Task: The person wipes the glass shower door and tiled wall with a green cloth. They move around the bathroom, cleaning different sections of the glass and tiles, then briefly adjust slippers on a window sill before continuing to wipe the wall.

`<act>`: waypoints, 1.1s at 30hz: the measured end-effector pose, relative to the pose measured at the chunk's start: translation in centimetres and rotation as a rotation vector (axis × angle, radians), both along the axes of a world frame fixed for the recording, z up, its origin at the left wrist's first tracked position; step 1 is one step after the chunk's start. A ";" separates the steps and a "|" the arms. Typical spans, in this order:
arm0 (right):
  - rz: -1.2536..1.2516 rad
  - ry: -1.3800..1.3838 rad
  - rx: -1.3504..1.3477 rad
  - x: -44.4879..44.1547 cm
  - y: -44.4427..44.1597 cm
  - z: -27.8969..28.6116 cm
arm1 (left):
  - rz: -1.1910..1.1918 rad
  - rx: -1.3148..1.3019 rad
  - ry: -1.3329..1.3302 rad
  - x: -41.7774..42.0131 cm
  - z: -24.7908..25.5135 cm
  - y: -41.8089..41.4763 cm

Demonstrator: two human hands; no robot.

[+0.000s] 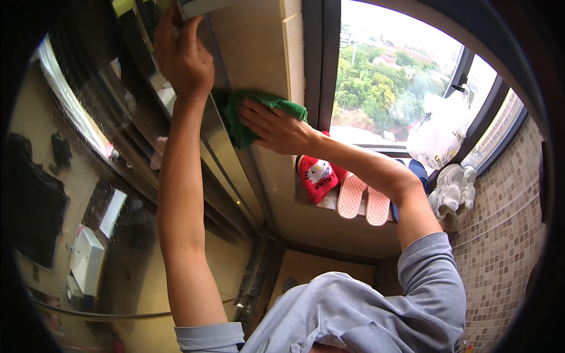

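Observation:
Flat against the wall beside the window, my right hand (276,125) presses a folded green cloth (240,117) onto the tiles and the dark edge strip. My left hand (185,57) is raised at the upper left, its fingertips around the lower end of a pale, flat-edged object (201,6) that the picture's rim partly cuts off. Whether those fingers grip it or only touch it is unclear. Between the hands a metal frame strip (225,125) runs down along a glass panel (132,264).
Red plush slippers (317,178), pink slippers (352,196), blue slippers and white shoes (448,185) stand on the window ledge. A white plastic bag (441,128) hangs at the window frame (326,66). A white washbasin (87,260) shows in the glass at left.

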State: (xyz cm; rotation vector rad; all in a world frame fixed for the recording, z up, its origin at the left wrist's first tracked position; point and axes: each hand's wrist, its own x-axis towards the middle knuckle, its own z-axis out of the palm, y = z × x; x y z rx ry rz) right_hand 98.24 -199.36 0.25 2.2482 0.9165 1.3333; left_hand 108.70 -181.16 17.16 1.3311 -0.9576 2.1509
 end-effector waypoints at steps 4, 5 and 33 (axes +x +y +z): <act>0.129 -0.113 0.084 -0.4 -2.8 4.5 | 0.024 0.037 0.043 -0.7 0.0 -0.4; 0.166 -0.147 0.181 -0.4 -3.4 6.3 | 0.025 0.028 0.049 -0.8 -0.1 -0.7; 0.645 0.269 1.606 3.7 -3.5 -7.0 | 0.082 0.071 0.144 -1.2 -0.3 -1.7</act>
